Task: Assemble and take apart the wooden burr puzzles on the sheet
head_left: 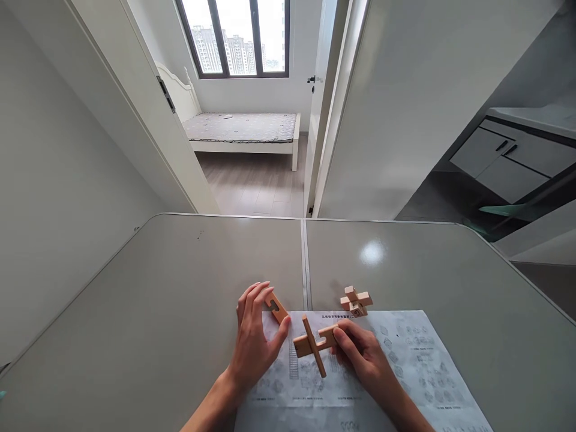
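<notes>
Between the thumb and fingers of my left hand [256,333] is a flat wooden puzzle piece [277,308] with a slot cut in it. My right hand [360,349] pinches the right end of two crossed wooden puzzle pieces [310,346]. One of these is a notched flat piece, the other a thin bar passing across it. The crossed pieces are held above a printed instruction sheet [310,390], apart from the piece in my left hand. Beyond my right hand, an assembled wooden cross-shaped puzzle [356,301] stands by the sheet's top edge.
The grey table [180,282] has a metal seam [306,264] running down its middle. Past its far edge, a doorway opens on a room with a bed [243,127] and a window [238,36]. A white cabinet [508,159] stands at the right.
</notes>
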Available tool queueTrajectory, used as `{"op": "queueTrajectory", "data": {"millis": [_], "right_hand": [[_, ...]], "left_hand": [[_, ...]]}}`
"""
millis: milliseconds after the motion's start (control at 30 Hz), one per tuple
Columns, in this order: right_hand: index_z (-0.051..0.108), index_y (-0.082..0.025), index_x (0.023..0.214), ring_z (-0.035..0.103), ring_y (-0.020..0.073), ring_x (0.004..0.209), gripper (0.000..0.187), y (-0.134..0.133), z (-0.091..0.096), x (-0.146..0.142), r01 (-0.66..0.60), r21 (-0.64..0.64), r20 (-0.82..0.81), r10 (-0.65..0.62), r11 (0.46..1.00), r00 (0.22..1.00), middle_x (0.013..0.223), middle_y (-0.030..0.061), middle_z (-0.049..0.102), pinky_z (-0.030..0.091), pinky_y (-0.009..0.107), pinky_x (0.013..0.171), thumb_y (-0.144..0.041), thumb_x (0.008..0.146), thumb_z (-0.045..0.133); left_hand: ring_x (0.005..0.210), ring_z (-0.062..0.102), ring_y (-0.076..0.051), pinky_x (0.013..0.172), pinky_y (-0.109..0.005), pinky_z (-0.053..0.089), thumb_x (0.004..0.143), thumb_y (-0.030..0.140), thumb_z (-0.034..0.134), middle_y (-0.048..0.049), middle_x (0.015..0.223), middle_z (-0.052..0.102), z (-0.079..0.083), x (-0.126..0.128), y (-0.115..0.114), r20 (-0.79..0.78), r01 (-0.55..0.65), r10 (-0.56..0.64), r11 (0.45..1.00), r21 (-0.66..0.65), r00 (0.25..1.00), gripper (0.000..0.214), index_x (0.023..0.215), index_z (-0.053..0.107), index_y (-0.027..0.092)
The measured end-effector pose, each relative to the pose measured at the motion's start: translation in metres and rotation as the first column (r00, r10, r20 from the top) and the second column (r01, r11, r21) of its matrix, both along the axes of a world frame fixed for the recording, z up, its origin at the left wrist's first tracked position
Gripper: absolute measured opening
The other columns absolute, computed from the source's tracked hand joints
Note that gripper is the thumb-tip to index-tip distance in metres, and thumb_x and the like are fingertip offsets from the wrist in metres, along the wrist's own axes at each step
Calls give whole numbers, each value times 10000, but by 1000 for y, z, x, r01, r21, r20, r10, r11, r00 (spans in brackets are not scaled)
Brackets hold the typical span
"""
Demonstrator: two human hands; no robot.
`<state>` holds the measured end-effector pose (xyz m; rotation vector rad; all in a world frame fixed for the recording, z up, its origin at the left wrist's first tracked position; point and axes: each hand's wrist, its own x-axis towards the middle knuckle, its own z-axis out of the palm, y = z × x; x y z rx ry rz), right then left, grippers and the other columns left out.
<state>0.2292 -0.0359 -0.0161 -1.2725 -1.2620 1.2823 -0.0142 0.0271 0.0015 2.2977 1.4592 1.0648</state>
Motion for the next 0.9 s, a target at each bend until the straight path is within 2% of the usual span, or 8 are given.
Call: {"op": "queueTrajectory", "data": {"millis": [100, 200, 300, 433, 533, 767, 900], "right_hand": [[608, -207, 787, 502, 146, 580, 450, 0, -1, -1, 13, -10, -2, -13, 1000, 1000, 660, -6, 576, 387, 259, 535, -571, 1045, 553], [609, -206, 782, 505, 144, 575, 447, 0, -1, -1, 14, -5, 9, -14, 1000, 1000, 650, -10, 572, 404, 257, 544, -569, 1039, 568], [615, -207, 785, 514, 148, 575, 453, 0, 0, -2, 22, -3, 22, -22, 1000, 1000, 652, -8, 582, 420, 259, 552, -583, 1033, 567], [603, -216, 757, 507, 158, 554, 494, 1, 2, -4, 41, -15, 56, -40, 999, 998, 630, -8, 582, 428, 271, 546, -632, 1020, 548], [594, -219, 740, 518, 162, 551, 513, 1, 3, -6, 49, -14, 73, -48, 999, 996, 629, -3, 594, 433, 273, 546, -650, 1014, 541], [584, -214, 709, 518, 154, 548, 526, 0, 10, -12, 96, -19, 66, -94, 995, 993, 605, -14, 585, 433, 270, 565, -644, 1011, 557], [587, -216, 719, 504, 154, 531, 544, -1, 8, -11, 64, -44, 85, -60, 997, 995, 605, -14, 587, 411, 270, 535, -687, 990, 556]], "left_hand": [[1484, 406, -339, 1188, -553, 417, 1024, 314, 589, -153, 1505, 521, 4, -1, -5, 53, 175, -177, 984, 36, 983, 486, 1476, 425, 244], [1481, 417, -395, 1191, -597, 415, 928, 485, 709, -185, 1529, 503, 5, -2, -11, 29, 342, -344, 938, 54, 938, 745, 1536, 361, 232], [1442, 483, -419, 1162, -597, 460, 781, 542, 846, -200, 1538, 508, 7, 2, -16, -17, 414, -414, 910, 2, 910, 1023, 1583, 281, 254], [1382, 567, -432, 1151, -608, 489, 671, 615, 919, -204, 1477, 583, 8, 9, -20, -47, 438, -442, 896, -72, 896, 1219, 1616, 233, 264], [1361, 596, -432, 1157, -614, 495, 645, 604, 947, -200, 1457, 616, 6, 13, -22, -49, 404, -409, 911, -80, 911, 1271, 1632, 224, 259], [1288, 661, -388, 1137, -584, 539, 649, 386, 955, -155, 1379, 685, 4, 17, -26, 19, 340, -340, 940, -23, 940, 1133, 1584, 329, 253], [1252, 683, -386, 1115, -582, 559, 639, 328, 925, -147, 1340, 702, 5, 16, -26, 34, 335, -335, 942, -1, 942, 1100, 1566, 338, 252]]}}
